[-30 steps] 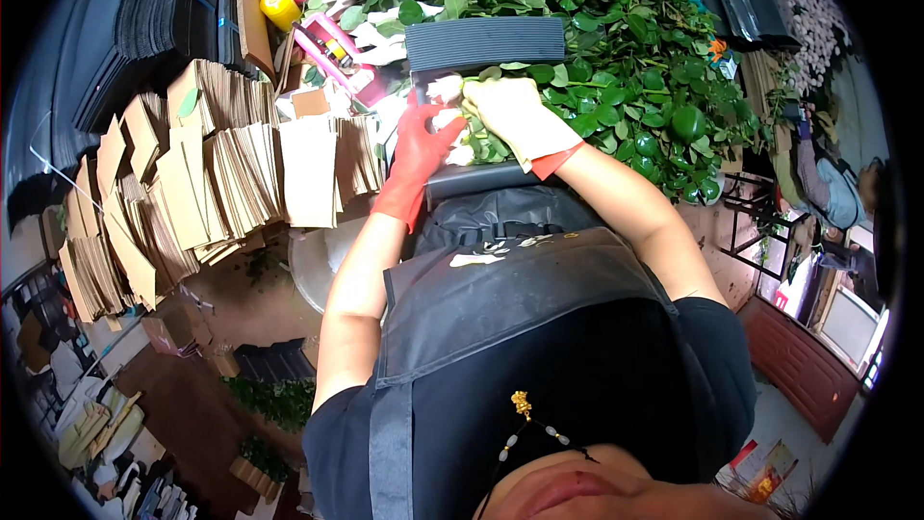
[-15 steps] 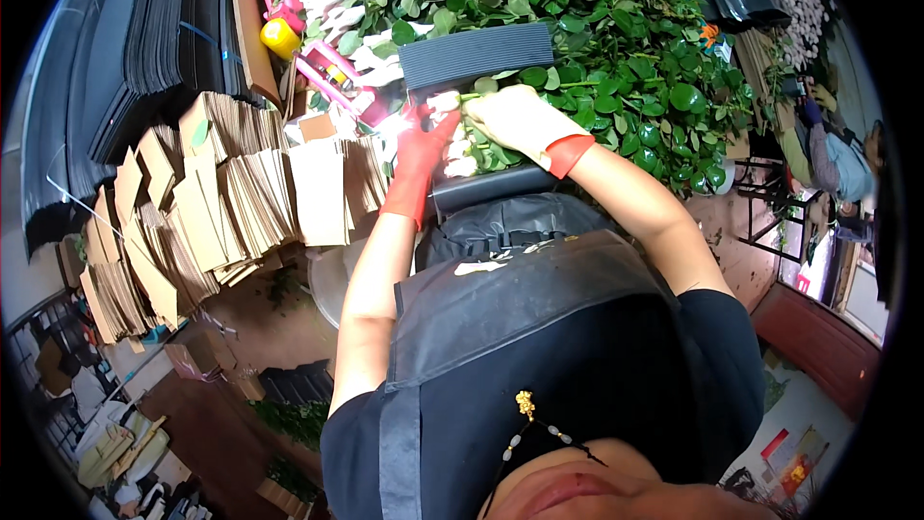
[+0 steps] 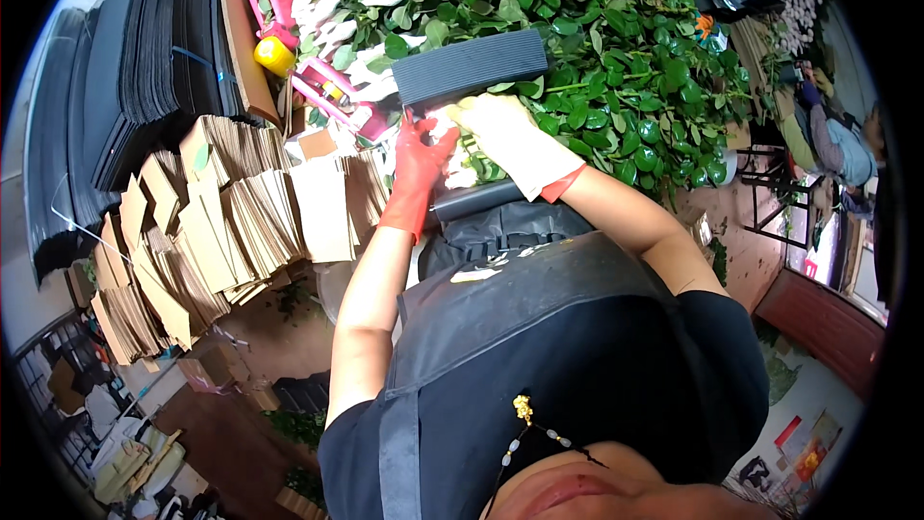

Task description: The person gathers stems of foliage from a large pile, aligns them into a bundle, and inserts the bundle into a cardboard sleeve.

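Observation:
My left hand [image 3: 421,166], in a red rubber glove, is at the left end of a bundle of pale roses [image 3: 466,169]. Its thumb and fingers are apart, curved beside the blooms, holding nothing that I can see. My right hand [image 3: 510,139] wears a cream glove over a red one. Its fingers are closed on a pale rose at the top of the bundle; glare partly washes out the fingertips. The roses lie between a raised black corrugated sheet [image 3: 470,67] behind and its dark folded edge [image 3: 481,199] next to my apron.
Leafy rose stems [image 3: 616,58] pile up beyond the sheet. To the left are stacked cardboard pieces [image 3: 236,217], black corrugated sheets [image 3: 159,48], pink tape dispensers [image 3: 332,96] and a yellow roll [image 3: 275,56]. Another person [image 3: 842,149] is at the far right.
My right hand has shifted slightly left and turned, its back now facing up more. My left thumb and fingers have spread apart. The raised sheet has tilted a little.

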